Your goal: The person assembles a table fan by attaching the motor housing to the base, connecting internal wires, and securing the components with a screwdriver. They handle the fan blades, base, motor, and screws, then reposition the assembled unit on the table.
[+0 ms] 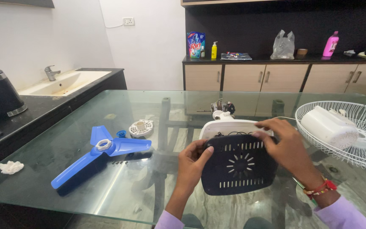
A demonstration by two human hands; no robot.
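— What do the hands have hold of?

— A dark vented cover, squarish with rounded corners, with slots and a sunburst of cuts in its middle. It stands tilted on the glass tabletop, leaning against a white housing with black wires showing at its top edge.

— And the fingers?

— The left hand grips the cover's left edge, thumb on its face, fingers curled behind. The right hand lies over the upper right corner, fingers spread along the top edge where the cover meets the housing.

— What lies around?

— To the left, a blue three-bladed fan blade with a white ring on its hub, a few small dark screws just beside it, and a round white grille piece further back. To the right, a white wire fan guard carrying a white motor body.
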